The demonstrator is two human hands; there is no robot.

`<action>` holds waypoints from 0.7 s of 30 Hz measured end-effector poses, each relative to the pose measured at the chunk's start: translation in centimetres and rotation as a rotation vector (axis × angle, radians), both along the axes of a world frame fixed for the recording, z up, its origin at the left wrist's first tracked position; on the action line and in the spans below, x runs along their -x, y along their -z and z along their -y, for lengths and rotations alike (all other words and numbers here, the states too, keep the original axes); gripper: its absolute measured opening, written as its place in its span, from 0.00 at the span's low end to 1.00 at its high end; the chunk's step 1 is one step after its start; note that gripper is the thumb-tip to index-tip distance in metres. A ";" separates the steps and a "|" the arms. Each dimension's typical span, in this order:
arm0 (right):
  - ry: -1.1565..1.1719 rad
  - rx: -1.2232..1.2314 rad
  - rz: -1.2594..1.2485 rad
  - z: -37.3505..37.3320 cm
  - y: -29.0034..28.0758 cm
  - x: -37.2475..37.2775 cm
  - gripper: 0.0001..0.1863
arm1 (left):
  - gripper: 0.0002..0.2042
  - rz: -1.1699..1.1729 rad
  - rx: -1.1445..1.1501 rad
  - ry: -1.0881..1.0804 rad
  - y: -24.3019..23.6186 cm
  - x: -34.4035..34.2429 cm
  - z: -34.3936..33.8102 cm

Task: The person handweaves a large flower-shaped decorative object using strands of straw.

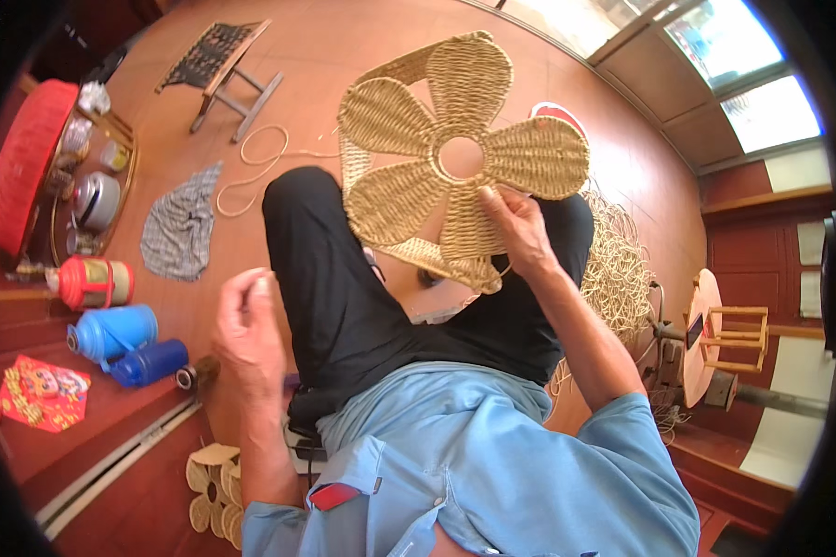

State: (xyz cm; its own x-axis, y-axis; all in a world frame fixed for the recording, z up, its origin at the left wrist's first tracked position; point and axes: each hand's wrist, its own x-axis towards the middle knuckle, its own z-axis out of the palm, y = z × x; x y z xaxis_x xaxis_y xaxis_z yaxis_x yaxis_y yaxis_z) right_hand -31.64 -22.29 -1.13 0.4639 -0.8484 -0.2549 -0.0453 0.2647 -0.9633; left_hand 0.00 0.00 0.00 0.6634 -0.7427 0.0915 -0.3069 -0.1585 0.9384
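Observation:
A woven flower-shaped piece of tan straw cord (536, 158) is held up above my knees. It has several broad petals around a ring-shaped centre with a round hole. Woven side walls show behind the petals, so it looks like a basket frame. My right hand (522, 227) grips it at the lower petal, thumb on the front face; the other fingers are mostly hidden behind. Off to the left, beside my left knee, my left hand (249, 325) is raised apart from the piece. Its fingers are loosely bent, and nothing shows in them.
A heap of loose straw cord (618, 269) lies right of my legs. A cord loop (251, 172), a checked cloth (181, 227) and a folding stool (215, 65) are on the floor at left. Flasks (116, 331) stand nearby. More flower-shaped weaving (212, 487) sits lower left; a round wooden stool (706, 339) is at right.

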 end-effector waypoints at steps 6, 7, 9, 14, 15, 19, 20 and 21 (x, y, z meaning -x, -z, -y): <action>0.156 0.101 -0.037 -0.6 1.3 -0.4 0.26 | 0.08 -0.086 -0.007 0.358 -1.0 7.2 6.1; 0.170 0.088 -0.031 -0.9 0.6 -0.8 0.26 | 0.08 -0.061 0.020 0.367 -0.6 7.6 6.7; 0.172 -0.039 0.171 -1.2 -0.7 -1.8 0.27 | 0.08 -0.072 0.009 0.378 -1.3 8.1 7.5; 0.210 -0.207 0.277 -0.7 0.9 -1.0 0.22 | 0.09 0.413 0.044 0.470 -2.2 8.9 9.5; 0.217 -0.210 0.289 -0.8 1.4 -1.0 0.22 | 0.09 0.424 0.041 0.479 -2.1 9.1 9.6; 0.219 -0.278 0.430 -2.4 2.2 -1.7 0.21 | 0.08 0.624 0.014 0.571 -0.8 10.1 9.3; 0.239 -0.301 0.469 -2.9 2.7 -2.0 0.21 | 0.09 0.639 -0.021 0.535 -0.7 10.3 9.1; 0.256 -0.320 0.503 -3.2 3.2 -2.3 0.20 | 0.11 0.649 -0.050 0.493 -0.7 10.6 9.1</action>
State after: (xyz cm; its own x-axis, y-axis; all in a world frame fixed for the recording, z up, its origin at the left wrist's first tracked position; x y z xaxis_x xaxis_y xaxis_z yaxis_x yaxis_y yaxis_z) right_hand -29.38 -19.11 -4.34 0.3859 -0.8662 -0.3175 0.4937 0.4847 -0.7221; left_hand -10.57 -9.13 0.75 0.0854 -0.9489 0.3037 -0.8323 0.0996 0.5452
